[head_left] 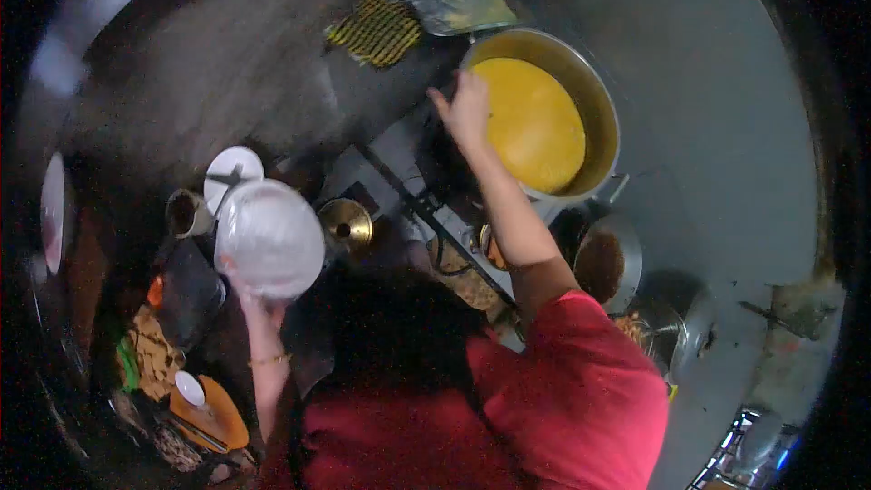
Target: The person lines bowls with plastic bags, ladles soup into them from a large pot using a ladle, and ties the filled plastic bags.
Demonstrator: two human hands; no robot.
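My left hand (259, 295) grips the near edge of a round, whitish translucent container (270, 240) on the left. Part of that hand is hidden beneath it. My right hand (464, 111) is at the left rim of a large metal pot (599, 118), which is filled with yellow liquid (535, 127). Its thumb points out to the left and its other fingers reach toward the liquid. The fingertips are blurred, and whether they hold anything cannot be made out.
A white plate (233, 168) and a cup (186, 215) stand beyond the container. A brass-coloured ring (347, 224) lies between my arms. Behind are a striped yellow mat (376, 30) and a glass tray (458, 4). A brown-filled pan (601, 263) sits right of my right arm.
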